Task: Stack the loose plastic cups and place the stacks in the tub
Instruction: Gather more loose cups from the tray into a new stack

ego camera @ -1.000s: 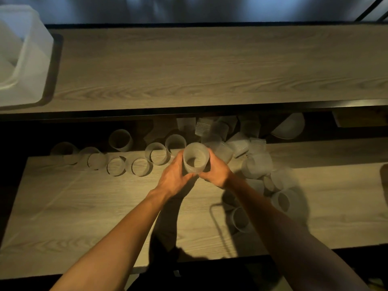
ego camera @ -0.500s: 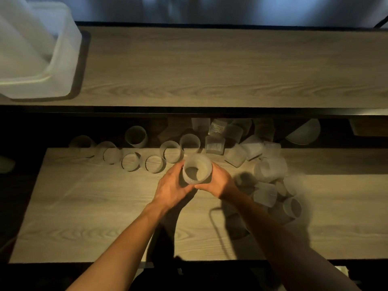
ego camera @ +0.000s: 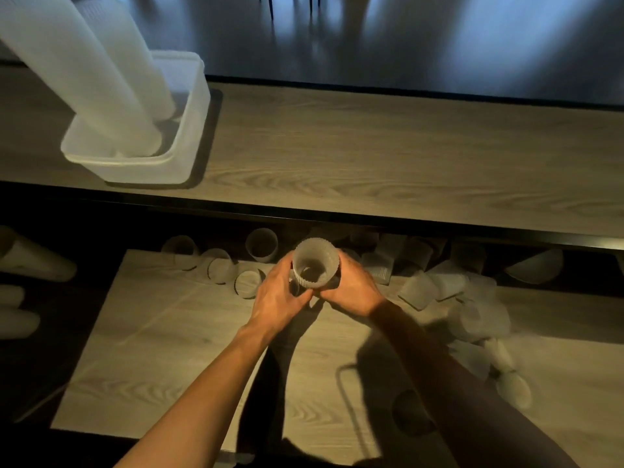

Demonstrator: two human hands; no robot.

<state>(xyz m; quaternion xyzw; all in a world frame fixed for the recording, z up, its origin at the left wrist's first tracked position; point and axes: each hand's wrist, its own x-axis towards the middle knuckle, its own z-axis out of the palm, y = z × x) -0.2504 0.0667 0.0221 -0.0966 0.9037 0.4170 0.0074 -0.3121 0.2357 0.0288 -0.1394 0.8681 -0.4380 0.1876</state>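
I hold a stack of ribbed translucent cups point(ego camera: 314, 262) upright over the lower wooden shelf, its open mouth facing me. My left hand point(ego camera: 277, 295) grips it from the left and my right hand point(ego camera: 351, 288) grips it from the right, fingers curled round its lower part. Several loose cups point(ego camera: 418, 288) lie tipped on the shelf behind and to the right of my hands, and more point(ego camera: 219, 270) lie to the left. The white plastic tub point(ego camera: 158, 167) stands on the upper shelf at the far left, with two tall cup stacks point(ego camera: 98, 79) leaning in it.
The upper wooden shelf point(ego camera: 388, 157) runs across the view with a dark front edge. Pale stacks of cups point(ego camera: 17, 319) lie in the dark at the far left. A lone cup point(ego camera: 537, 265) rests under the shelf edge at right.
The view has lifted and shifted left, so the tub and its tall stacks have come into sight. Both hands keep hold of the stack, which has risen slightly toward the upper shelf.
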